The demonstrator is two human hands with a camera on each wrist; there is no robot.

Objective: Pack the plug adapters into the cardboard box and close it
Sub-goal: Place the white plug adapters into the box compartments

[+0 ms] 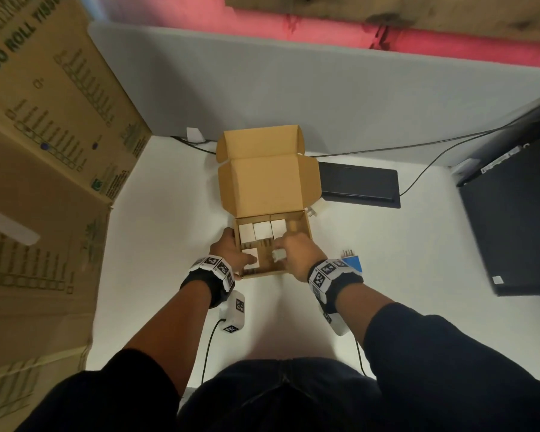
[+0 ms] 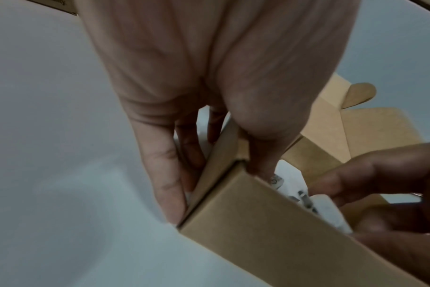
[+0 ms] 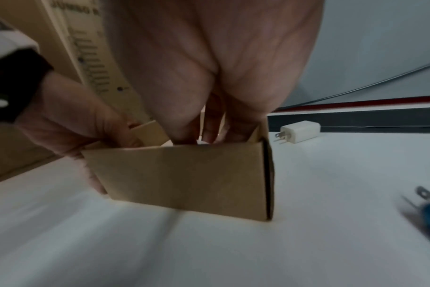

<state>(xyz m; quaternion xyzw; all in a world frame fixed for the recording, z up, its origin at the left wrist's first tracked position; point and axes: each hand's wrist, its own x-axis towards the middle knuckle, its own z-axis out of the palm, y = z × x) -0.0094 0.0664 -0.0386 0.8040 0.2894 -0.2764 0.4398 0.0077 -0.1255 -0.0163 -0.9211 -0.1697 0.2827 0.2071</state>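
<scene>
The small cardboard box [image 1: 306,227] stands mid-table with its lid [image 1: 267,185] folded back. Three white plug adapters [image 1: 262,231] fill its back row and another [image 1: 250,253] lies front left. My left hand [image 1: 231,252] grips the box's left front corner [image 2: 224,155], fingers outside and thumb inside. My right hand [image 1: 289,249] reaches into the box and pinches a white adapter [image 1: 278,254], also visible as a white adapter [image 2: 331,215] in the left wrist view. A blue adapter [image 1: 353,261] lies right of the box. A white adapter [image 3: 300,131] lies behind it.
A big printed carton [image 1: 44,151] walls off the left side. A flat black device [image 1: 359,185] sits behind the box, and a black computer case [image 1: 512,229] stands at the right. Cables [image 1: 418,148] run along the grey partition [image 1: 325,88].
</scene>
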